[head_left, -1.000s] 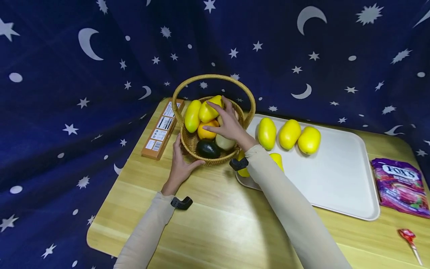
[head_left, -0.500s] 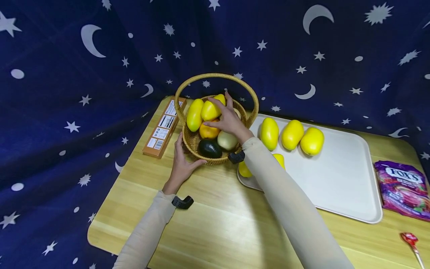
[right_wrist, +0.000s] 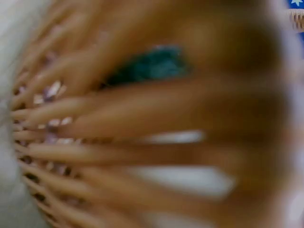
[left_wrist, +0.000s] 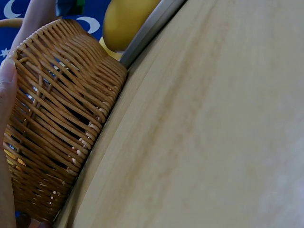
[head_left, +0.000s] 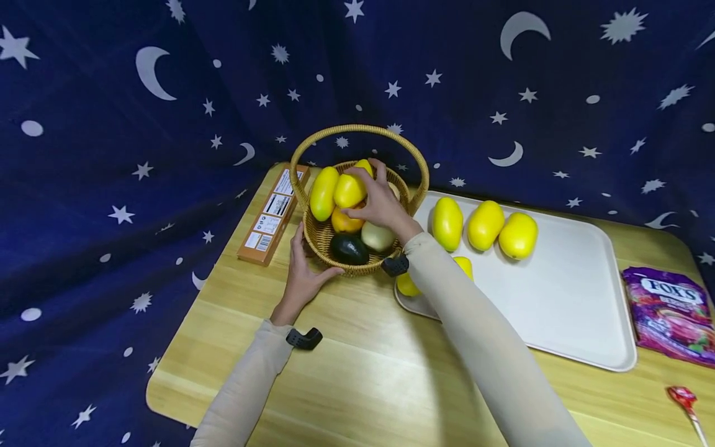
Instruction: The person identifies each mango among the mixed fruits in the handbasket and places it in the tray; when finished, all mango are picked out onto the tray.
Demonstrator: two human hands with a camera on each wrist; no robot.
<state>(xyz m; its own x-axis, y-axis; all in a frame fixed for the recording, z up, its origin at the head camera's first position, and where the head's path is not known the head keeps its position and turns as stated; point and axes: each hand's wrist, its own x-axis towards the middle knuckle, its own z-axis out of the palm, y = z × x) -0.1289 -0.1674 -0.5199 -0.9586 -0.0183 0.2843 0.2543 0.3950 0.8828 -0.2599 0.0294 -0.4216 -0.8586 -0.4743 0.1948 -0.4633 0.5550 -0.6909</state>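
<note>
Inside the brown round wicker basket [head_left: 360, 269], the rightmost smooth yellow elongated fruit [head_left: 349, 192], long axis slanted away and rightward, is held from its right by the curled fingers of the nearer right hand [head_left: 382, 203], the basket's near-left side being touched by the widely spread left hand [head_left: 302, 274].

the round tan wicker basket [head_left: 363, 269], its arched handle [head_left: 357, 128] raised, stands upright near the far left corner of the worktop [head_left: 357, 366]. a smooth, glossy yellow fruit [head_left: 347, 191] sits aslant inside, toward the basket's far rim, its right side partly covered.
</note>
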